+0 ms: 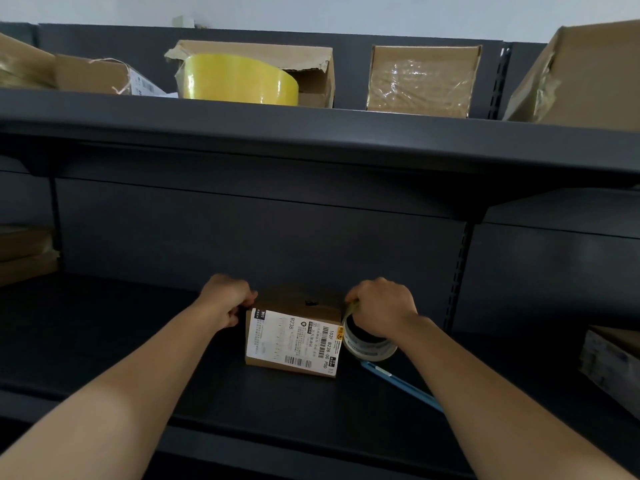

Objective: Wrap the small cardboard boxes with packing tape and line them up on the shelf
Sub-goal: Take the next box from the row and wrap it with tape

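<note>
On the lower shelf (138,341), near its middle, a small cardboard box (292,336) lies with its white shipping label turned up and forward. The left hand (227,299) is at the box's upper left corner, fingers curled onto that edge to steady it. The right hand (381,308) is at the box's right end, fingers clamped round a roll of packing tape (369,342) that stands touching that side. A short yellowish strip seems to run from the roll to the box's top right edge. Whether it is already stuck down cannot be told.

By my judgement the wrapping of this box is only starting: no band of tape shows across its top or label, so the pull round, the cut and the lining-up are all left.

Just in front of the box and to its right lies a blue utility knife (398,381), close under the right forearm and ready for the cut. Far to the right of the box sits another carton (613,362). Above it, on the upper shelf (311,133), stand a film-covered box (420,81), a torn box holding a yellow tape roll (239,81), and larger cartons to either side. Nothing blocks the space around the box.
</note>
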